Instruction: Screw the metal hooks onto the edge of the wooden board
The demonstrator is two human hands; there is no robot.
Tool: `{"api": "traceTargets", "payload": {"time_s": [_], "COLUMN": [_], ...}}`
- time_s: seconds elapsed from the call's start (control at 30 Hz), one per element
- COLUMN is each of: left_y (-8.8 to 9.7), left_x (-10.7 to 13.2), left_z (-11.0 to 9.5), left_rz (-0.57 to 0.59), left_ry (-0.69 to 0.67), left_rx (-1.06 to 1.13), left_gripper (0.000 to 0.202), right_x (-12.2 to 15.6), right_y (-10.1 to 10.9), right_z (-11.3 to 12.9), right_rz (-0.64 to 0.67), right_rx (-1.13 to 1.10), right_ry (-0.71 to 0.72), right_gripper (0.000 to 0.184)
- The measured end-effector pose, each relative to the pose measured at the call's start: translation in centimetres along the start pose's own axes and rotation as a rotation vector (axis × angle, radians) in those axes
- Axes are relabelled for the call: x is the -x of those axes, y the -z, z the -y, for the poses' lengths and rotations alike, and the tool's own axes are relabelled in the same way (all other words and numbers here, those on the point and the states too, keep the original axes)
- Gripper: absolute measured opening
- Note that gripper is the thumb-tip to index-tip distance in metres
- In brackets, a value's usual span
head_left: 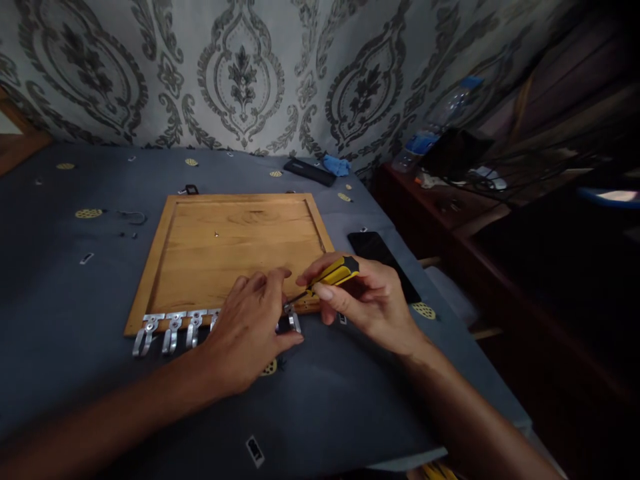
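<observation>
A wooden board (235, 243) with a raised rim lies flat on a grey cloth. Several metal hooks (170, 331) hang along its near edge. My right hand (367, 300) grips a yellow and black screwdriver (334, 273), whose tip points at a metal hook (293, 319) at the board's near right corner. My left hand (250, 330) rests palm down over the near edge, with its fingers curled by that hook and covering some of the hooks.
A black phone (383, 260) lies right of the board. A loose hook (133, 215) sits on the grey cloth (60, 300) to the left. Farther back are a black case (310, 171) and a blue rag (336, 165). A plastic bottle (435, 127) lies on a dark wooden shelf at right.
</observation>
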State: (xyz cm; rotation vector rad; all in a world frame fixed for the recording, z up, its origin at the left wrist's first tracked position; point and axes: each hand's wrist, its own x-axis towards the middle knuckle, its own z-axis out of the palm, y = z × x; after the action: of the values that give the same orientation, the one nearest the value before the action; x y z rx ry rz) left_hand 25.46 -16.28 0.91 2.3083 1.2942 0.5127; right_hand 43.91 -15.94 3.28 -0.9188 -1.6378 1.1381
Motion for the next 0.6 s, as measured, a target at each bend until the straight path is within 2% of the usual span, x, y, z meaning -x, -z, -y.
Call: {"api": "traceTargets", "payload": {"time_s": [0.13,0.3,0.4,0.6], "left_y": [0.0,-0.2,-0.3,-0.1], "left_x": [0.0,0.0,0.0,0.0], "left_z": [0.0,0.1,0.2,0.2], "left_rz": [-0.006,-0.024,-0.023,-0.013], "left_ry": [-0.005,-0.008,-0.015,-0.004], "left_rx": [-0.003,-0.006,-0.009,-0.026], "left_gripper": [0.074,0.072,0.069,0.074], "right_x": [-0.2,0.0,0.1,0.8], "right_y": [-0.2,-1.2,-1.6,-1.4], "right_z": [0.2,-0.2,-0.6,-0.9], "right_rz": [-0.002,-0.121,-0.182,-0.228], "right_rx": [0.029,0.191,0.309,0.319], "right_ry": [-0.004,0.075,0.128,0.202], "right_gripper": [0.020,0.021,0.020,0.009]}}
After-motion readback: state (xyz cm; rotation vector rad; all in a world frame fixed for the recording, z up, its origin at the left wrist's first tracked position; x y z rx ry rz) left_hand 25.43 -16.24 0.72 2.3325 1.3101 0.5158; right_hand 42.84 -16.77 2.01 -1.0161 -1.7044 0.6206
